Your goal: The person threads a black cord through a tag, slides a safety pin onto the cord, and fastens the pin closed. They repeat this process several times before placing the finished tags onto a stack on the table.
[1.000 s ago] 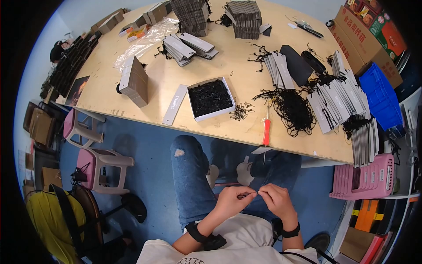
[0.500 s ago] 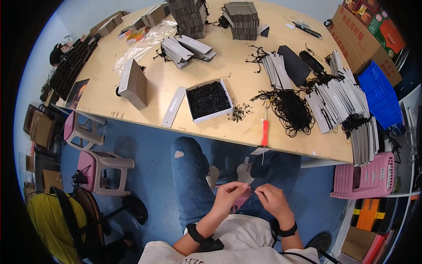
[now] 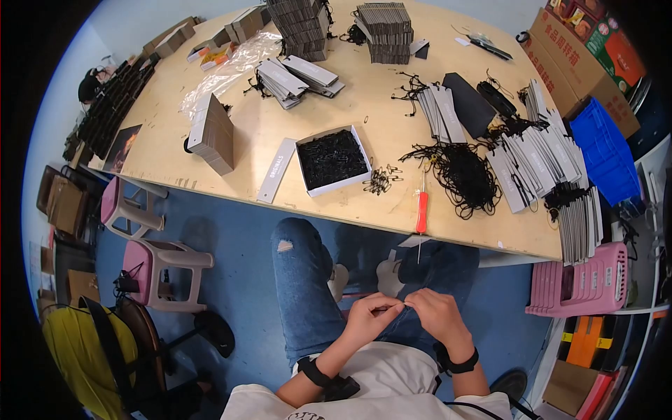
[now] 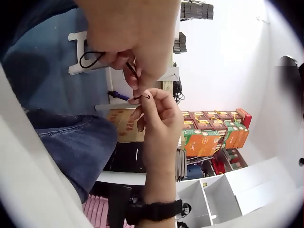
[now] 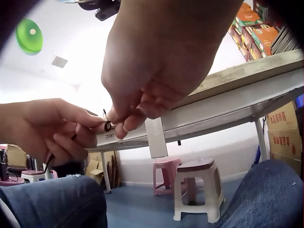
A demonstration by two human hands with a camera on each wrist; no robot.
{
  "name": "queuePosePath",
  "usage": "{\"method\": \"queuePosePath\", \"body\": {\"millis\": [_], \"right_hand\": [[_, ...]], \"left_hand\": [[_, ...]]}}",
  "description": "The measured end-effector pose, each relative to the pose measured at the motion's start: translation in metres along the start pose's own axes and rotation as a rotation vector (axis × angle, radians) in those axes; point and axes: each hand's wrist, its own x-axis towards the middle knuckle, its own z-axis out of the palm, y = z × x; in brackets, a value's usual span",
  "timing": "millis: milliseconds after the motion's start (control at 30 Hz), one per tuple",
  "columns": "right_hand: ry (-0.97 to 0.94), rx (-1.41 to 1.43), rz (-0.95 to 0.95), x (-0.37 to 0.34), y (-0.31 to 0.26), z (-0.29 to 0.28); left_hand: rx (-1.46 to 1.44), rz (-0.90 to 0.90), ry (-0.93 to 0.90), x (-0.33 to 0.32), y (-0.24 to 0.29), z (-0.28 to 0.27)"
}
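Note:
Both hands meet above the lap, off the table's front edge. The left hand (image 3: 369, 323) pinches a thin black cord (image 4: 132, 70) between thumb and fingers; a loop of it sticks out behind that hand in the left wrist view. Fingertips of the right hand (image 3: 439, 318) pinch the cord's other part, touching or nearly touching the left fingertips. A small dark loop (image 5: 108, 126) shows between the fingertips in the right wrist view. On the table lie a white box of black clips (image 3: 334, 160), a grey ORIGINALS tag (image 3: 277, 170) and a red-handled tool (image 3: 422, 212).
The wooden table (image 3: 259, 140) carries stacked grey tags (image 3: 212, 133), a black cord pile (image 3: 467, 180), fanned tags (image 3: 535, 168) and loose clips (image 3: 382, 180). A blue crate (image 3: 606, 150) and pink baskets (image 3: 579, 283) stand at the right. Stools (image 3: 168, 273) are at the left.
The hands parted slightly with the cord between them, then came together again at the fingertips. The right hand has turned a little. The things on the table lie as before.

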Motion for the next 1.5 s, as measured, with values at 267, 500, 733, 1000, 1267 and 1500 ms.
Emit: {"method": "queuePosePath", "body": {"millis": [267,500,733,1000,1267,1500], "right_hand": [[-0.004,0.265,0.136,0.000,-0.009,0.001],[-0.115,0.521,0.390,-0.003,-0.011,-0.002],[-0.168,0.740,0.624,-0.005,-0.014,0.001],[0.009,0.195,0.175,-0.004,-0.019,0.008],[-0.005,0.587,0.507,-0.013,-0.018,0.026],[0.034,0.448,0.410,-0.007,-0.021,0.019]], "left_hand": [[-0.474,-0.272,-0.179,-0.002,-0.005,-0.008],[-0.397,-0.303,-0.279,0.000,-0.007,-0.013],[-0.391,-0.252,-0.255,0.000,-0.010,-0.010],[-0.484,-0.313,-0.259,0.000,0.011,-0.012],[-0.483,-0.208,-0.204,0.000,0.006,-0.009],[-0.475,-0.249,-0.203,0.000,0.006,-0.011]]}}
